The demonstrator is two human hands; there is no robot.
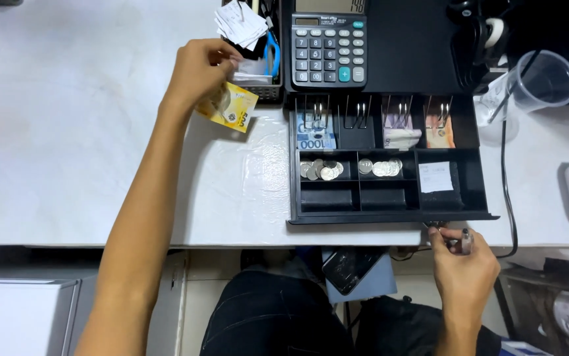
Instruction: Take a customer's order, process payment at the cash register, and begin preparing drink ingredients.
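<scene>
From the head camera I see my left hand [199, 69] stretched over the white desk [67, 132], its grip closed on a yellow banknote [228, 105] just beside a wire basket [261, 89] of paper slips. My right hand [462, 267] sits at the front edge of the open black cash drawer [390, 214], fingers pinched on a small key (partly hidden, so I can't tell more). The drawer holds coins [321, 170], a blue note [315, 132] and a receipt [436, 177]. A calculator [329, 49] stands behind it.
</scene>
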